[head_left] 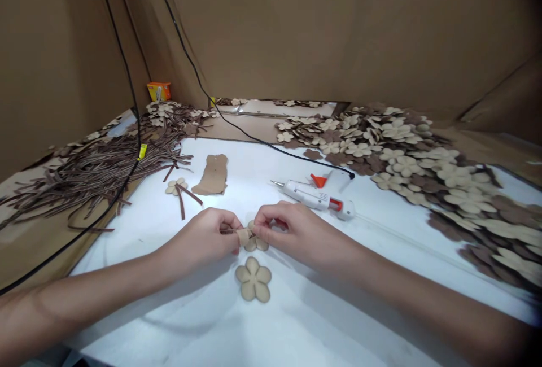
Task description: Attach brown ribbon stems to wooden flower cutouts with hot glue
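Observation:
My left hand (214, 234) is closed in a pinch on a thin brown strip (228, 231), with a tan band at its fingertips. Facing it, my right hand (290, 228) is pinched shut at the other end of the strip, its fingertips partly hiding the hold. A beige five-petal flower (256, 244) lies under the fingertips, partly covered by them. Closer to me, a second beige padded flower (253, 279) rests flat on the white board (271, 339), apart from both hands.
A white glue gun (307, 193) with an orange-red stand (317, 180) lies beyond my right hand. At left are a heap of brown strips (97, 164), a finished-looking flower with strips (176, 186) and a cardboard scrap (212, 174). Flower pieces (398, 152) pile up right. A black cable (258, 140) crosses behind.

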Available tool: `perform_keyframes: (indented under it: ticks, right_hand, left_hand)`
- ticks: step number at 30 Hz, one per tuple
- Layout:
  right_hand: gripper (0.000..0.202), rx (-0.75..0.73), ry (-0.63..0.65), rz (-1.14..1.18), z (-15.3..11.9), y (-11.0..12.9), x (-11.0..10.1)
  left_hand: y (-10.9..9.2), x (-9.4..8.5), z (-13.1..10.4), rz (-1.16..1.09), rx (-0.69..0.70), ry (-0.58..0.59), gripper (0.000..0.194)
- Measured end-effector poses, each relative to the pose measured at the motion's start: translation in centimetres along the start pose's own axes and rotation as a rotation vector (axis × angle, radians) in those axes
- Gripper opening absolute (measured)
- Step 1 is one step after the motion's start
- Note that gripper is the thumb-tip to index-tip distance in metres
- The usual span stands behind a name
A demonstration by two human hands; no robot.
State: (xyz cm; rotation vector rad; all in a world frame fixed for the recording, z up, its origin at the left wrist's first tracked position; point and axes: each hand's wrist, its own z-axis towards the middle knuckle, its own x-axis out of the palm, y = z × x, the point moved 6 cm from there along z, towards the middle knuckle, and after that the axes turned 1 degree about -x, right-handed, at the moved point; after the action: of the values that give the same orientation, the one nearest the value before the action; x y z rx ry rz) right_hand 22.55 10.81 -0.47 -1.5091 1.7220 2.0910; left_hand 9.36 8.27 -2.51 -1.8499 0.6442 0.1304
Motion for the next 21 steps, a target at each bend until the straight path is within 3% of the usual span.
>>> perform_keyframes:
  ticks: [21]
  right_hand:
    - [0.010,-0.037,0.013,0.087,0.09,-0.52,0.60]
  left_hand:
    - [0.07,-0.10,0.52,0.140,-0.002,-0.108,0.013]
